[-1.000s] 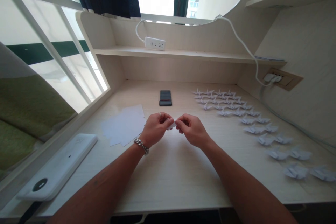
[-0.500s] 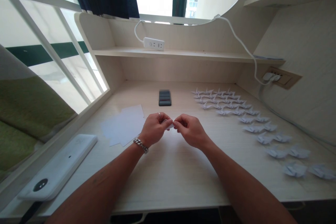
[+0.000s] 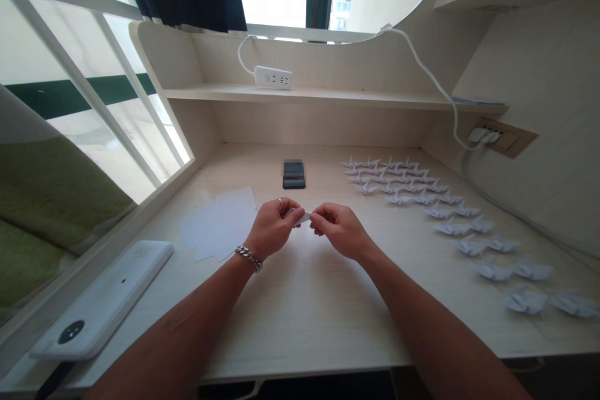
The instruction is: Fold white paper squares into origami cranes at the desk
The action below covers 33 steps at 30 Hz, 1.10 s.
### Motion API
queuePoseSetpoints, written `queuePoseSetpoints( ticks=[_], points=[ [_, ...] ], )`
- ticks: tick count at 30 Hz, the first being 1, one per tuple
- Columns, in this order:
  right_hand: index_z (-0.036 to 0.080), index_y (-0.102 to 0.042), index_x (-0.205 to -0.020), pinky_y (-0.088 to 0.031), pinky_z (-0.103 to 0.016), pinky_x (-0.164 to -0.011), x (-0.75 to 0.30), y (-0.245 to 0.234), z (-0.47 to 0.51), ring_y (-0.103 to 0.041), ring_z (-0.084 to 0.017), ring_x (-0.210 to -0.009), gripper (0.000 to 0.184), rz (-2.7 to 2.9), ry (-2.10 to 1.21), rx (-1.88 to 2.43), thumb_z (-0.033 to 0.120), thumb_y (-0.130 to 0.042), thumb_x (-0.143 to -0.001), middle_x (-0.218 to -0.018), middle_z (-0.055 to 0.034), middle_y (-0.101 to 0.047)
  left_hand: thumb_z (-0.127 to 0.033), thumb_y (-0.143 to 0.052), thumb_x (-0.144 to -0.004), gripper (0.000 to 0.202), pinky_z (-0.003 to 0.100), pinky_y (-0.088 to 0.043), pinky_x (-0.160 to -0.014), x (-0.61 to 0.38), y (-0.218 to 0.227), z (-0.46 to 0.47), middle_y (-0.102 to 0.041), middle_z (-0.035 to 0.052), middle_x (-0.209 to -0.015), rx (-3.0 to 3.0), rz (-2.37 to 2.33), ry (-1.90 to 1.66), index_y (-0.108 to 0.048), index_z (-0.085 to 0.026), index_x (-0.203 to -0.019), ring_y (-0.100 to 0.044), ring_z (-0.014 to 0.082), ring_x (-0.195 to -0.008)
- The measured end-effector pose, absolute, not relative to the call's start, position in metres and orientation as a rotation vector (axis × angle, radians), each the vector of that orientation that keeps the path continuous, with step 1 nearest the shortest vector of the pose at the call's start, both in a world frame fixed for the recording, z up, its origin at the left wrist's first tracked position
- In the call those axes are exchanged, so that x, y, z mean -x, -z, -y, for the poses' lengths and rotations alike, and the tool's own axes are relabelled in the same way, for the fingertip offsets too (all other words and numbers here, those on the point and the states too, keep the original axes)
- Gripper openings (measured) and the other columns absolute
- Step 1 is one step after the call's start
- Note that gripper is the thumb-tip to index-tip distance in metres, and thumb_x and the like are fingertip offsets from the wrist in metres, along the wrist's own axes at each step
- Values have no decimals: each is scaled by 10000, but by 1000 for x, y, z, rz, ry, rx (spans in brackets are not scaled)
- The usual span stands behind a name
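Left hand [image 3: 273, 228], fingers [image 3: 291, 211] pinching small folded white paper [image 3: 302, 218]; right hand [image 3: 340, 231], fingers also pinching it; loose white sheets [image 3: 218, 224] beside left hand; rows of paper cranes [image 3: 412, 190] on counter [image 3: 300, 312].

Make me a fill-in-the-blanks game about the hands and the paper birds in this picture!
1. The silver chain bracelet is on the person's ____ wrist.
2. The small piece of paper is pinched by ____ hands, the left hand and the right hand.
3. The rows of folded paper cranes lie to the ____ of the hands.
4. The white power strip sits on the ____ above the desk.

Missing words: left, both, right, shelf.
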State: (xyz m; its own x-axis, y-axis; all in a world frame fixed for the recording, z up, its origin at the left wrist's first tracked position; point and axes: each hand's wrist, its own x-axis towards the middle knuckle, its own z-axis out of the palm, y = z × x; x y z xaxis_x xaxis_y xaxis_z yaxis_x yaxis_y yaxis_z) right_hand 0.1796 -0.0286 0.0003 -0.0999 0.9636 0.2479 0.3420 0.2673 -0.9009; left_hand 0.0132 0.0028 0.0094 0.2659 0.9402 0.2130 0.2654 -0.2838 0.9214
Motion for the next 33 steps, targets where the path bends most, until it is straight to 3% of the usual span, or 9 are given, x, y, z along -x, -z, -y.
queuePoseSetpoints(
  ticks=[4, 10, 19, 25, 33],
  points=[
    [176, -644, -717, -472, -272, -605, -182, 2, 26, -604, -146, -609, 205, 1597, -853, 1217, 349, -604, -819, -670, -38, -673, -316, -645, -775, 183, 239, -426, -548, -12, -10, -3, -646, 23, -604, -1717, -1109, -1067, -644, -142, -718, -582, 131, -562],
    [157, -648, -772, -502, -279, -599, -186, 3, 21, -601, -140, -615, 265, 1428, -1127, 1084, 421, -624, -789, -720, -49, -678, -318, -649, -769, 178, 241, -415, -535, -10, -10, -3, -643, 17, -597, -1736, -1147, -1122, -652, -148, -715, -565, 130, -554],
    [176, -633, -761, -468, -277, -614, -185, 4, 26, -594, -150, -636, 169, 1587, -805, 1217, 322, -580, -826, -678, -29, -654, -319, -647, -773, 182, 247, -428, -552, -12, -10, -2, -659, 31, -609, -1718, -1131, -1081, -663, -143, -728, -587, 139, -570],
    [161, -629, -750, -483, -280, -607, -184, 3, 23, -596, -149, -620, 198, 1539, -980, 1160, 338, -580, -823, -696, -42, -662, -329, -642, -776, 190, 252, -430, -555, -12, -10, -1, -661, 32, -618, -1772, -1160, -1085, -663, -145, -734, -577, 141, -575],
    [156, -631, -738, -479, -279, -604, -180, 4, 25, -592, -148, -617, 191, 1532, -939, 1153, 326, -593, -816, -679, -41, -658, -324, -637, -775, 185, 253, -438, -555, -12, -10, -1, -669, 29, -620, -1826, -1186, -1090, -675, -147, -735, -589, 143, -575]
  ],
)
